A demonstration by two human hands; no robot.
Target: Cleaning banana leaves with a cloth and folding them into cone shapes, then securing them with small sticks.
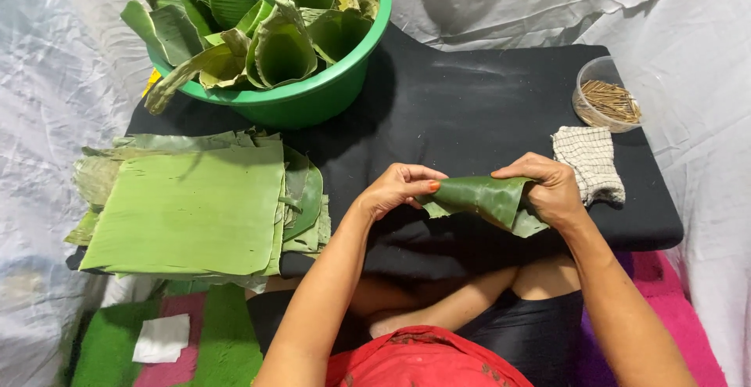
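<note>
Left hand point(397, 188) pinches leaf tip; right hand point(550, 191) grips banana leaf point(479, 198) rolled end. Keep overlap tight, cone point closed, edges aligned; avoid tearing along grain.

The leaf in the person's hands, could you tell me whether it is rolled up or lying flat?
Rolled. The leaf curls into a cone between the left hand and right hand, held above the black mat.

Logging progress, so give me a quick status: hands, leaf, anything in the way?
Left hand and right hand both grip the folded banana leaf. Held above the black cloth. Nothing in the way.
</note>
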